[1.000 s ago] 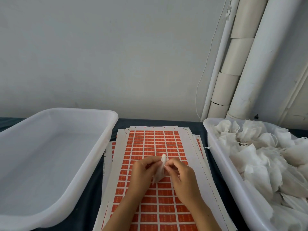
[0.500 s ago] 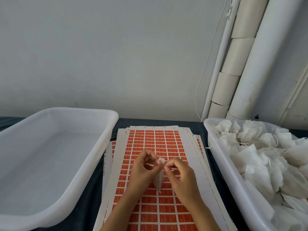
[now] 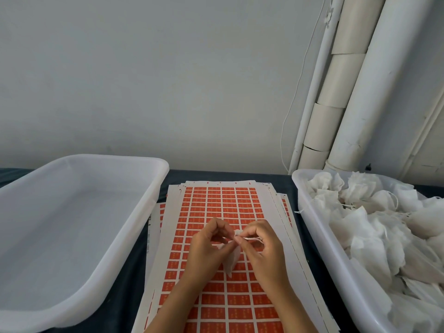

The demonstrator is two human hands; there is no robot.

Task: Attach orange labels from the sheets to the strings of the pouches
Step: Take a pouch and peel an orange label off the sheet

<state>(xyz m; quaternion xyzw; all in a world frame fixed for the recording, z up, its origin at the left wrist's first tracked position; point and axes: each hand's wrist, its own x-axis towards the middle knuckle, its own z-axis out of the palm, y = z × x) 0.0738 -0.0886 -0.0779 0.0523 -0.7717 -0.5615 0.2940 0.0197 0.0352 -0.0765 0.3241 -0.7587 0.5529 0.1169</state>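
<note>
Above the sheets (image 3: pixel 223 207), our left hand (image 3: pixel 206 248) pinches a pouch (image 3: pixel 231 260) while our right hand (image 3: pixel 262 248) pinches its string (image 3: pixel 251 239). No label is on it yet. Left of the sheets, the tub (image 3: pixel 149 207) holds nothing; right, the bin (image 3: pixel 312 227) stays heaped, so we judge nearly everything remains.

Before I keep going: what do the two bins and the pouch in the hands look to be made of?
Left bin and right bin: likely plastic, milky and semi-translucent, with smooth rolled rims and a soft sheen. Pouch, pinched between the left hand and right hand: thin white matte sheet, probably non-woven fabric or filter paper; it hangs limp and creases. Its string looks like white cotton thread.
</note>
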